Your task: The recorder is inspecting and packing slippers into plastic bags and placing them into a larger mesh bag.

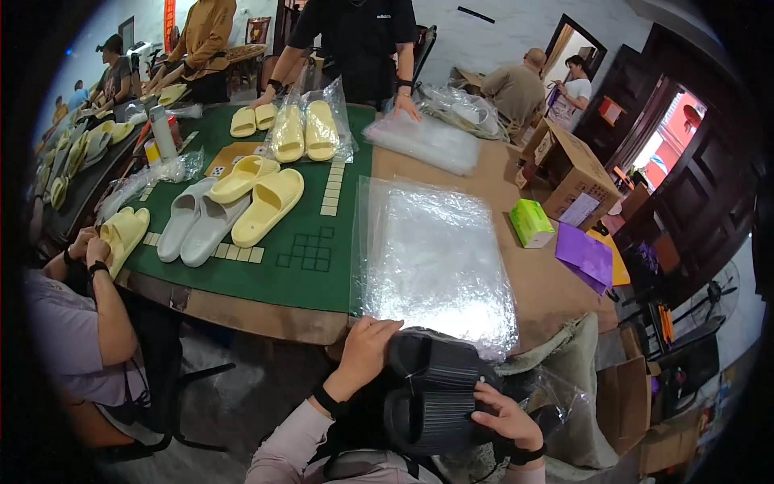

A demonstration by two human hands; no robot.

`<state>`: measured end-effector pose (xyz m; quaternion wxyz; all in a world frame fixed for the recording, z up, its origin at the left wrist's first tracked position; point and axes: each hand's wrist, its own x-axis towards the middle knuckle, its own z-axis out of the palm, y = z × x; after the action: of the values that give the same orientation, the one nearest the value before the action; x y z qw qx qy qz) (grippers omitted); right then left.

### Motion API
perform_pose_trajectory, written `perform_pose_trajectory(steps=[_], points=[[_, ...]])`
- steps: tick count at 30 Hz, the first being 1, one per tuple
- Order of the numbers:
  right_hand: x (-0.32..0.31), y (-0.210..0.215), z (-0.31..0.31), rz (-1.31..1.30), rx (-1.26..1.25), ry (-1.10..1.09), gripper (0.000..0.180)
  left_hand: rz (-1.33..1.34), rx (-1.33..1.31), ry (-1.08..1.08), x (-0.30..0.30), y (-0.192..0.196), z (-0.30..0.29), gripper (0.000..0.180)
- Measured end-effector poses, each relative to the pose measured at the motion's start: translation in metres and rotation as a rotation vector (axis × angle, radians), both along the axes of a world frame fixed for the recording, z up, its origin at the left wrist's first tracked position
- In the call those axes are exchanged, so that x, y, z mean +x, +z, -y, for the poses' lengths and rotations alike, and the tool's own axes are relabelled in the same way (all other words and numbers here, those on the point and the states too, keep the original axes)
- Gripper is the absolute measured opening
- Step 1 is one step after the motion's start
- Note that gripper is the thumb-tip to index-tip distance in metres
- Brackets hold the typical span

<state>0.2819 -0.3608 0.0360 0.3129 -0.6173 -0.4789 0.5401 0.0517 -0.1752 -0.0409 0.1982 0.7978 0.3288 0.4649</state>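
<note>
I hold a pair of black slide sandals (433, 389) soles-out, low in front of me below the table's near edge. My left hand (367, 347) grips their upper left side. My right hand (500, 415) clasps their lower right side. Just beyond them a stack of clear plastic bags (431, 258) lies on the brown table top (548, 282). A clear bag (556, 395) hangs crumpled to the right of the sandals.
A green mat (314, 274) carries yellow slides (262, 202), grey slides (193, 222) and a bagged yellow pair (305, 129). A green box (532, 222), purple sheet (584, 256) and cardboard box (572, 169) lie right. A seated person (81, 323) and a standing person (355, 40) work nearby.
</note>
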Motion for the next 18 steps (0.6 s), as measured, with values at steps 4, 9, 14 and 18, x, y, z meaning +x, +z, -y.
perform_pose_trajectory(steps=[4,9,14,18], points=[[0.009,-0.018,0.005,0.158,0.075,-0.038,0.052,0.060,-0.025,0.075,0.003,0.010,0.005,0.020],[0.007,-0.026,0.006,0.204,0.237,-0.162,0.049,-0.005,0.075,0.076,0.011,0.026,0.016,0.021],[-0.001,-0.029,-0.011,0.254,0.387,-0.299,0.048,-0.094,0.185,0.080,0.009,0.029,0.027,0.028],[-0.015,-0.022,-0.024,0.412,0.362,-0.268,0.046,-0.137,0.134,0.027,0.013,0.033,0.043,0.034]])
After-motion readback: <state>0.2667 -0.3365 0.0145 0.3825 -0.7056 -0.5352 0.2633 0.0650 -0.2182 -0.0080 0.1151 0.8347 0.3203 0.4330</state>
